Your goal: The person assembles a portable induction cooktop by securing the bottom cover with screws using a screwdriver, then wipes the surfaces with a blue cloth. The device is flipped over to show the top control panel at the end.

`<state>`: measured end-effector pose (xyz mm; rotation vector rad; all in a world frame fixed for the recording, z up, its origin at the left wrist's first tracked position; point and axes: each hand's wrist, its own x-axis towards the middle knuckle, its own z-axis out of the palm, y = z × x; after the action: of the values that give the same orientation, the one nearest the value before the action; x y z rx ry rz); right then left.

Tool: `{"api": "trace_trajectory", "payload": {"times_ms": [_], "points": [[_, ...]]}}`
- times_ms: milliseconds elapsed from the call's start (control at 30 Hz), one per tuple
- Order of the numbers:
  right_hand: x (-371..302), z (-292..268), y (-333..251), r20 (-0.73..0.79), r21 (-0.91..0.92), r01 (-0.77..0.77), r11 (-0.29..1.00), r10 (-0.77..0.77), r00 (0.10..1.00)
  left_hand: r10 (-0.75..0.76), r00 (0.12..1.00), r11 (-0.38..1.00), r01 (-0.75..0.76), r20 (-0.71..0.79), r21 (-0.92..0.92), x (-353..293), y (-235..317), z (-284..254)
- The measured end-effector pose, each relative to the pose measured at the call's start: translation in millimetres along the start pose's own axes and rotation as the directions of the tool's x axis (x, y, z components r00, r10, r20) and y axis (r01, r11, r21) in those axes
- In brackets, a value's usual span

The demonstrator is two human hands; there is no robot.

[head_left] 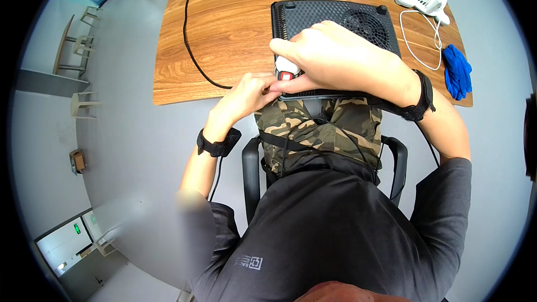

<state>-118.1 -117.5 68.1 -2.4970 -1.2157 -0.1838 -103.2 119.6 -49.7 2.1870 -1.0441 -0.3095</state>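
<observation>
The person's right hand (319,50) is gripping a stubby white handheld tool with a red-ringed patch (287,67), fingers wrapped over it and thumb lying along its lower side, while the left hand (249,94) is bringing its fingertips together just beside it, at the near left corner of a flat black plastic appliance housing (321,12). The tool's tip is hidden, so one cannot tell exactly what it is meeting, nor whether the left fingers are pinching anything. Working well here probably means holding the tool square to the surface, pressing evenly, and letting the left fingertips steady the corner while staying clear of the tip. The housing is lying on the brown wood-grain table (235,28), along its near edge, in front of the person's lap; firm support there would likely stop it from rocking. It is showing a matte, finely patterned face, a round slatted fan grille (366,27) toward the right, a row of vent slots down the left side, and small dark feet at its far corners.
</observation>
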Motion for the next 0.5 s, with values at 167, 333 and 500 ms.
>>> {"api": "trace_trajectory", "payload": {"times_ms": [167, 333, 500], "points": [[3, 0, 0, -0.01, 0.002, -0.007, 1.0, 0.007, 1.0, -0.041, 0.999, 0.999, 0.041, 0.011, 0.004, -2, 5, -2], [-1, -8, 4, -0.036, 0.043, -0.062, 0.997, 0.064, 0.997, -0.015, 0.999, 0.997, 0.012, -0.048, -0.074, -3, -2, 8], [-3, -7, 8, -0.062, 0.071, -0.073, 0.995, 0.077, 0.995, 0.025, 0.998, 0.997, -0.028, -0.051, -0.069, -5, -9, 11]]}}
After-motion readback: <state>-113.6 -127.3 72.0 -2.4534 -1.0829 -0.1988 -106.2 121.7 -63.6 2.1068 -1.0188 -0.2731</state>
